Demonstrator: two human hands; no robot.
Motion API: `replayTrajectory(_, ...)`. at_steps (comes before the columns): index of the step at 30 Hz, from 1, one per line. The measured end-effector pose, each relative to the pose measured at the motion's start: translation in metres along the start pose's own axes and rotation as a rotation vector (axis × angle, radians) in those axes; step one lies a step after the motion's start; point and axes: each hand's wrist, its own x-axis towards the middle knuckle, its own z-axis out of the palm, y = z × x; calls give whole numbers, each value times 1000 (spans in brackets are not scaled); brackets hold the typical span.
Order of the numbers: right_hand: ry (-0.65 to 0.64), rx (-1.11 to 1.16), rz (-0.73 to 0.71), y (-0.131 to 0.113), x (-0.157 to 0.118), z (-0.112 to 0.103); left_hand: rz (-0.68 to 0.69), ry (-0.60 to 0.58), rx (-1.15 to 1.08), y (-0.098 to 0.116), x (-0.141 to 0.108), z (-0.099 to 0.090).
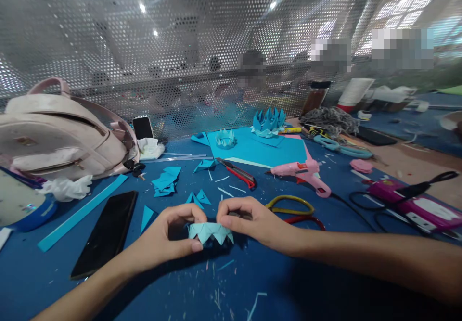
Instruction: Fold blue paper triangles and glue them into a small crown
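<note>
A light blue ring of folded paper (211,233) with a zigzag edge is held low over the blue table, points downward. My left hand (176,232) grips its left side, thumb in front and fingers behind. On the right and top, my right hand (249,220) pinches the rim between thumb and curled fingers. Just beyond lie folded blue paper triangles (198,198) and a stack of blue paper pieces (166,181). Farther back, a small paper crown (225,138) and a taller blue paper piece (269,122) stand on blue sheets (249,150).
A pink glue gun (299,171), a red box cutter (238,173) and yellow-handled scissors (292,204) lie beyond my right hand. A black phone (106,232) and a blue paper strip (83,212) lie left. A backpack (61,133) stands back left; a magenta device (415,203) sits right.
</note>
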Motion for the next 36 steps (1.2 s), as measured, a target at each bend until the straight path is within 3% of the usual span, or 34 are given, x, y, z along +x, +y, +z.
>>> replayTrajectory(10, 24, -94, -21, -1, -1, -1, 111, 75, 20, 2, 1, 1)
replayTrajectory(36, 42, -100, 3, 1, -1, 1, 119, 59, -4, 0, 1, -1)
